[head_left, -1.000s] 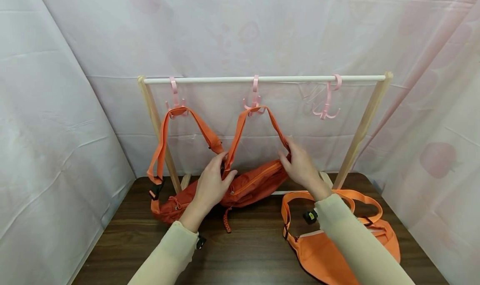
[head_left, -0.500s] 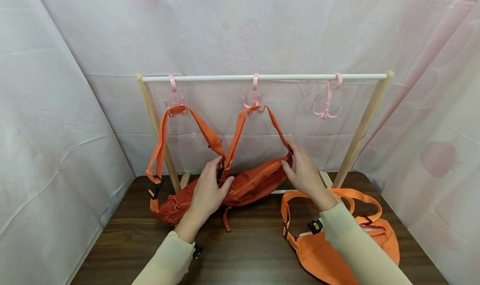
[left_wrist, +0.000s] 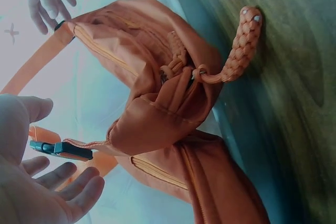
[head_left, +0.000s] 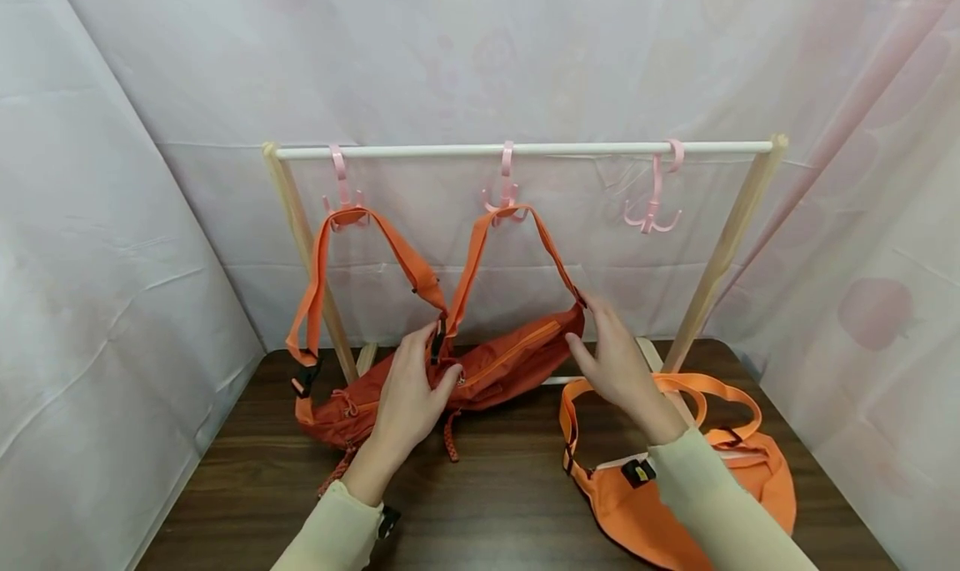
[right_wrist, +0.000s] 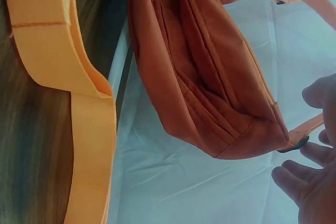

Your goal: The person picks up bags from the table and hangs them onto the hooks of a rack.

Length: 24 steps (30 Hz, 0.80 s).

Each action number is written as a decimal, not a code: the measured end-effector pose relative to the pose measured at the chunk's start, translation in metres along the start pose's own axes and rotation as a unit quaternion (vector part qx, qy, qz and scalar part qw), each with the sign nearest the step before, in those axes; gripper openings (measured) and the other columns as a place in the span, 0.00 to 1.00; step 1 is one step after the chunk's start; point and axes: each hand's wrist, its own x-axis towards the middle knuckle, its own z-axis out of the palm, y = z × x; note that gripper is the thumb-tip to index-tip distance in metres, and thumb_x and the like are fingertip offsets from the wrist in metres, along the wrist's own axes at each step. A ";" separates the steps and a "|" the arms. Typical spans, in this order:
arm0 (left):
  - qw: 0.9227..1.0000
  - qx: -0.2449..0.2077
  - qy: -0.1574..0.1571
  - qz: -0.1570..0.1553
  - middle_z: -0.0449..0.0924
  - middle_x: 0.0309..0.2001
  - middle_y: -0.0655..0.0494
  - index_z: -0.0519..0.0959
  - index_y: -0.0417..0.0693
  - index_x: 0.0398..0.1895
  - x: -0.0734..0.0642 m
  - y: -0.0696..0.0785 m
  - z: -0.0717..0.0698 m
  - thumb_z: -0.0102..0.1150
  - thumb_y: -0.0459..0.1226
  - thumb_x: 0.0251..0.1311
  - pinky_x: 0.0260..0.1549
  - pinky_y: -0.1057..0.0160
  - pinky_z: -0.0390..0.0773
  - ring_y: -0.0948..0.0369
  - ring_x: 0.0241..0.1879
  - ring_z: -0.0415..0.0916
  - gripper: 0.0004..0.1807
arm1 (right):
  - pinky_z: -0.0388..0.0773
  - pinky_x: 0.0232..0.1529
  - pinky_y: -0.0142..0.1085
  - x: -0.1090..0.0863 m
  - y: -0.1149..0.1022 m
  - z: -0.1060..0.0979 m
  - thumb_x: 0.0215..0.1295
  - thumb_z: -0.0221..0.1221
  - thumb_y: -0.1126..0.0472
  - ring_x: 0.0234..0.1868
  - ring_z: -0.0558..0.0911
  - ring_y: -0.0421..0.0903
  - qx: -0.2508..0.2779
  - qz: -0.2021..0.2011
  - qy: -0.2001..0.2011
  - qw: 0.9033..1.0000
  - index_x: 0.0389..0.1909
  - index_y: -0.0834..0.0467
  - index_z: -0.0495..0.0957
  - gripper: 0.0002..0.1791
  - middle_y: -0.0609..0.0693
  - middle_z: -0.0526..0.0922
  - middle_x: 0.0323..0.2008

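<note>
From the head camera I see the middle bag (head_left: 517, 356) hanging by its strap from the middle hook (head_left: 507, 175), just right of the left bag (head_left: 352, 406) on the left hook (head_left: 340, 175). Against a second ago, the left hand (head_left: 411, 388) has drawn down and leftward, uncovering the buckle (head_left: 438, 342); the right hand (head_left: 617, 363) has slid lower and outward. Both bags hang as they did. For moving, I have the gap between the middle bag and the right post (head_left: 723, 258), and the counter (head_left: 465, 521) between the forearms. Its back edge runs behind the rack's feet; the orange bag (head_left: 637, 517) takes up the front right.

On the left wrist feed, the left hand's fingers are spread and released beside the buckle, and the counter's edge runs past the bag's underside.

On the right wrist feed, the right hand's fingers are parted and released at the black fitting (right_wrist: 294, 144); I can't tell whether they brush it. The orange bag's strap stands well apart from them.
</note>
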 end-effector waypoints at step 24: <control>0.996 0.030 0.068 0.048 0.71 0.68 0.43 0.69 0.41 0.75 -0.025 0.000 0.004 0.75 0.41 0.65 0.62 0.43 0.75 0.45 0.65 0.71 0.38 | 0.68 0.67 0.64 -0.048 0.004 -0.007 0.75 0.66 0.62 0.72 0.70 0.65 -0.018 0.032 -0.015 0.999 0.78 0.65 0.63 0.36 0.66 0.68 0.73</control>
